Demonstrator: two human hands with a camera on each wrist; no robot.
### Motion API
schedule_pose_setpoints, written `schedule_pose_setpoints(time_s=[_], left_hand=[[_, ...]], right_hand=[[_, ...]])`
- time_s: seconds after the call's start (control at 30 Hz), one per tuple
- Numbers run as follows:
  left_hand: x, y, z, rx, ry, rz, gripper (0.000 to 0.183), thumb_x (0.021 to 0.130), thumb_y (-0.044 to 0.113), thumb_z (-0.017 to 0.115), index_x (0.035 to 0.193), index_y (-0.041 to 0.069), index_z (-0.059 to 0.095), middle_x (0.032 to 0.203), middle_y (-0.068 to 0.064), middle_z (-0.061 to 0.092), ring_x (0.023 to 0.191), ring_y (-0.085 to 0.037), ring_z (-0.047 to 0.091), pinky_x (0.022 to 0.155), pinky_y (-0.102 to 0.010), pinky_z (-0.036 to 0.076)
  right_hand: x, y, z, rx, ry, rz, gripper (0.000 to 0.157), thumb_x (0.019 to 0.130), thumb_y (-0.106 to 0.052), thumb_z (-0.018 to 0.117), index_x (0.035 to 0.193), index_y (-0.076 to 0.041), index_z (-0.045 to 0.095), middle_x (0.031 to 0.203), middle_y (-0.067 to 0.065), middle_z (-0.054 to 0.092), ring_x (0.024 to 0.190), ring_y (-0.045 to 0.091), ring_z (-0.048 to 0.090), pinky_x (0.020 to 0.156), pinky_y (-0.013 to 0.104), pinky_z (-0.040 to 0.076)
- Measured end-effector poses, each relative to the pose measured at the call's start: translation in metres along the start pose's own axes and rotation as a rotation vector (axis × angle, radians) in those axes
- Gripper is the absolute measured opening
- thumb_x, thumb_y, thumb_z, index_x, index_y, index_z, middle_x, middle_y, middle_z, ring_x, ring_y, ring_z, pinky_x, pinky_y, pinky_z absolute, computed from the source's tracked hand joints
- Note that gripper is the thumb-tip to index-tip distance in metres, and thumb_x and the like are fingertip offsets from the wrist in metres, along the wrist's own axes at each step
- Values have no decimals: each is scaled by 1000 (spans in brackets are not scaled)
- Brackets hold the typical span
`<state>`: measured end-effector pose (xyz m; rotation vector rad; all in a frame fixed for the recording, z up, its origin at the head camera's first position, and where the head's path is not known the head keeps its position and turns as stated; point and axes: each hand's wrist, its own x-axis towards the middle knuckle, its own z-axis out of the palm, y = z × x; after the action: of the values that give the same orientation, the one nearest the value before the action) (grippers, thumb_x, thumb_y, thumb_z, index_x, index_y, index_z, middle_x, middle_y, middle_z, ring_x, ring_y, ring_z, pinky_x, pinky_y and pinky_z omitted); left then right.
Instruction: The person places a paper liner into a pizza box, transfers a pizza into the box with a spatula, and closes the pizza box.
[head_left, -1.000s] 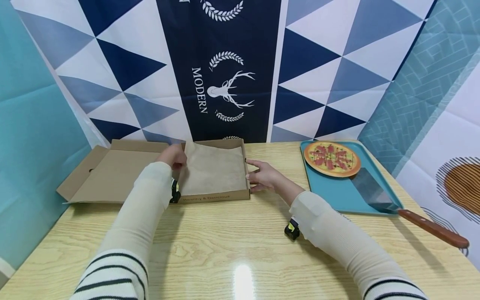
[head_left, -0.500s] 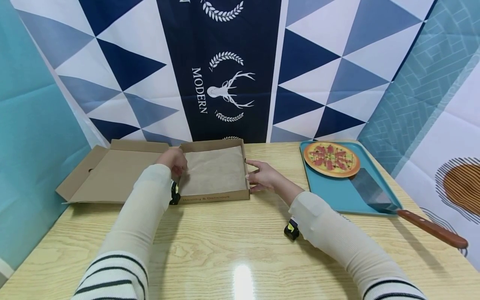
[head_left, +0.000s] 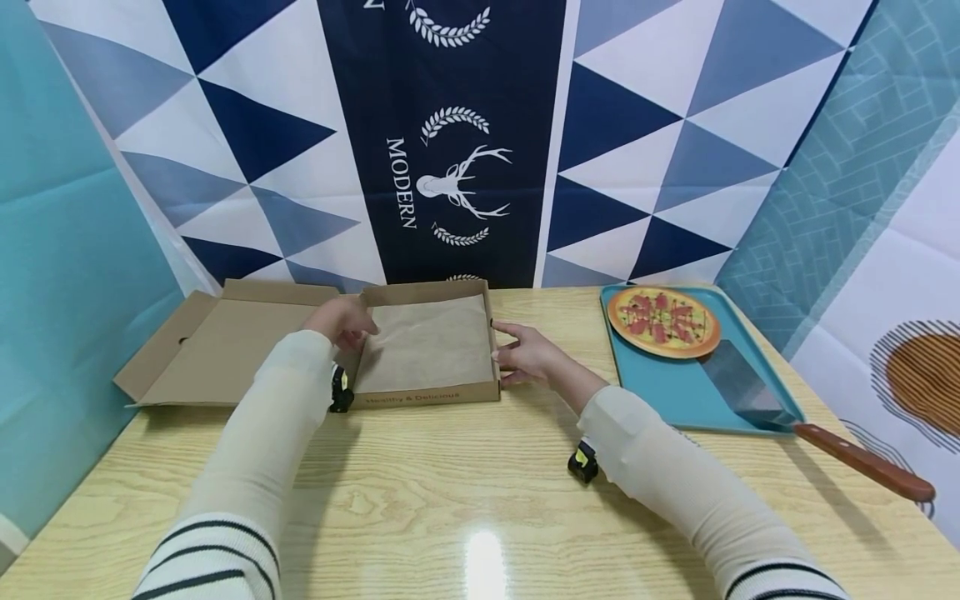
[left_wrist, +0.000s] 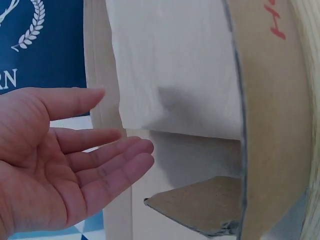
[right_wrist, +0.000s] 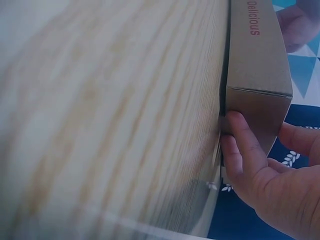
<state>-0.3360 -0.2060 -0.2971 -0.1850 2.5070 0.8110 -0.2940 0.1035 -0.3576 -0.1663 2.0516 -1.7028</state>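
Observation:
A cardboard pizza box (head_left: 427, 394) lies open on the table, its lid folded out to the left. A sheet of brown parchment paper (head_left: 431, 342) lies flat inside. My left hand (head_left: 341, 321) hovers over the box's left side; in the left wrist view, its fingers (left_wrist: 117, 167) are loosely extended, apart from the paper's edge, and hold nothing. From outside, my right hand (head_left: 528, 354) rests against the box's right wall. Its fingertips (right_wrist: 236, 119) touch that wall in the right wrist view, with the thumb near the rim.
To the right is a blue tray (head_left: 682, 400) bearing a pizza (head_left: 663, 322) and a pizza server (head_left: 746, 383) whose wooden handle (head_left: 866, 461) sticks out over the tray's front corner. The box's lid (head_left: 232, 350) reaches toward the left wall. A patterned curtain (head_left: 457, 200) hangs behind the table.
The parchment paper's raised left corner has dropped flat into the box. My left hand has let go of it, loosened its fingers and shifted slightly left. My right hand has stayed put.

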Motion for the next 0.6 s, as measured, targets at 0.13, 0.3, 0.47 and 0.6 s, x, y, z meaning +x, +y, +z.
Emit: schedule_pose_setpoints(time_s=[0.13,0.3,0.47,0.6], left_hand=[[-4,4,3,-11,-14,54,59,98,20,56,143,-10,33,133,-28,49,114,-38,56,92,-41,52],[-7,10,9,44,26,121,52,98,20,56,139,-9,43,132,-27,50,110,-37,59,87,-41,55],[-9,10,18,229,138,260,44,97,20,57,131,-9,54,126,-24,56,97,-33,61,80,-39,56],[-14,11,24,466,289,412,39,94,19,60,123,-8,61,123,-23,61,105,-37,61,90,-45,51]], right_hand=[[0,0,0,-4,7,3,68,99,4,49,157,-12,17,143,32,36,126,43,47,82,46,56],[-2,-1,1,-12,10,7,68,99,4,49,157,-14,18,142,31,37,125,42,48,82,45,56],[-1,-1,1,-13,16,5,68,99,3,49,157,-15,19,140,30,38,124,42,49,82,46,56],[-1,0,2,-14,23,3,68,98,4,49,157,-14,19,138,31,41,120,41,53,80,45,57]])
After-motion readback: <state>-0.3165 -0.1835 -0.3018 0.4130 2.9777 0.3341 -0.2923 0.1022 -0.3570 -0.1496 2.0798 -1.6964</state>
